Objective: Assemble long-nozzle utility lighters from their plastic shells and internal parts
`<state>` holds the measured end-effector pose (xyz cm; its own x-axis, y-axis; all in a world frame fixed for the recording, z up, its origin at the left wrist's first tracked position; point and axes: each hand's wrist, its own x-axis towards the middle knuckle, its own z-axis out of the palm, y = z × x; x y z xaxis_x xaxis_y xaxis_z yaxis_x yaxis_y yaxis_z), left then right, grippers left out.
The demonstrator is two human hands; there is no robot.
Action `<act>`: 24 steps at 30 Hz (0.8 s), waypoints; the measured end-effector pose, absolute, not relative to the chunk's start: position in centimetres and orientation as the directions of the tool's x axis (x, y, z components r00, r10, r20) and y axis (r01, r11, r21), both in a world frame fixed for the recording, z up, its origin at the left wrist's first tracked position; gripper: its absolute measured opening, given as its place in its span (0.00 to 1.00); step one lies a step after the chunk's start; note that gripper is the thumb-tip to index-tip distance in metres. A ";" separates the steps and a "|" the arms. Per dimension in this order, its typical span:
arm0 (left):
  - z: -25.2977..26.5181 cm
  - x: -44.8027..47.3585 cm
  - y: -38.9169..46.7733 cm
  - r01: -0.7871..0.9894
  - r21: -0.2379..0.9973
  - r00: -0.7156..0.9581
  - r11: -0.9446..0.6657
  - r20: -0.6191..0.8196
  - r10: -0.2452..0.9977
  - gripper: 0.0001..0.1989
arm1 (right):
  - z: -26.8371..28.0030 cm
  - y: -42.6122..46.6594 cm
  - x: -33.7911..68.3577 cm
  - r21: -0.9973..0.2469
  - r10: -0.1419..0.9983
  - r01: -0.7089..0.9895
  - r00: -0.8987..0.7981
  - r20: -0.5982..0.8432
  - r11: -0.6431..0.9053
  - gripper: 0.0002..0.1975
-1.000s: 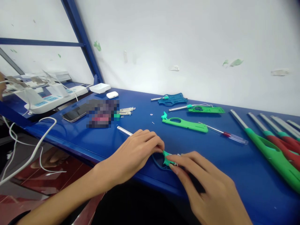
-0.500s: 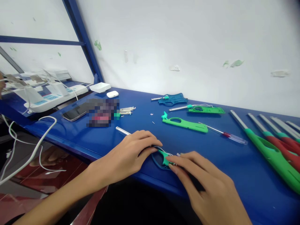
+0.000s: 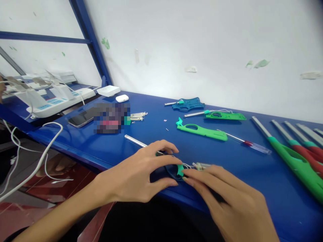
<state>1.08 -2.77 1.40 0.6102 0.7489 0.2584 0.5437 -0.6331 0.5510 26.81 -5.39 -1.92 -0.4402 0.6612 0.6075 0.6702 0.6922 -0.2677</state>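
Observation:
On the near edge of the table lies an opened lighter with a dark blue half-shell (image 3: 171, 170) and a long metal nozzle (image 3: 135, 140) pointing left. My left hand (image 3: 141, 169) arches over the shell, thumb and fingers apart; whether its fingertips touch the lighter I cannot tell. Between the thumb and forefinger of my right hand (image 3: 232, 198) is the teal trigger (image 3: 180, 170), pinched at the shell's opening. Thin wires run beside it. A clear part with a metal end (image 3: 202, 166) shows just past my right fingers, partly hidden by them.
Opened lighters, one blue (image 3: 189, 103) and one green (image 3: 224, 116), lie at the back. In front are a green half-shell (image 3: 204, 132) and a screwdriver (image 3: 252, 145). Whole lighters (image 3: 290, 158) line the right. A phone (image 3: 82, 117) and power strip (image 3: 58, 104) are left.
My left thumb has come away from the fingers and moved down, opening that hand. The right hand keeps its pinch on the trigger. The clear part beside it shows more.

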 end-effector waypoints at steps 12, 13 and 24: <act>0.9 1.3 -2.7 0.466 0.442 0.664 -0.766 0.398 0.633 0.14 | -1.8 -6.3 28.7 0.093 0.522 0.691 -0.621 0.585 0.717 0.15; 0.9 1.3 -2.7 0.462 0.439 0.665 -0.770 0.402 0.629 0.14 | -1.8 -6.3 28.6 0.095 0.525 0.692 -0.623 0.580 0.716 0.15; 1.0 1.2 -2.9 0.460 0.438 0.661 -0.772 0.412 0.627 0.14 | -1.5 -6.0 28.0 -0.024 0.548 0.691 -0.551 0.629 0.722 0.15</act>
<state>1.25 -2.87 0.98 0.6607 0.6273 0.4124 0.4599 -0.7724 0.4381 28.04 -6.05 -1.55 -0.5512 0.5481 0.6291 0.6911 0.7224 -0.0238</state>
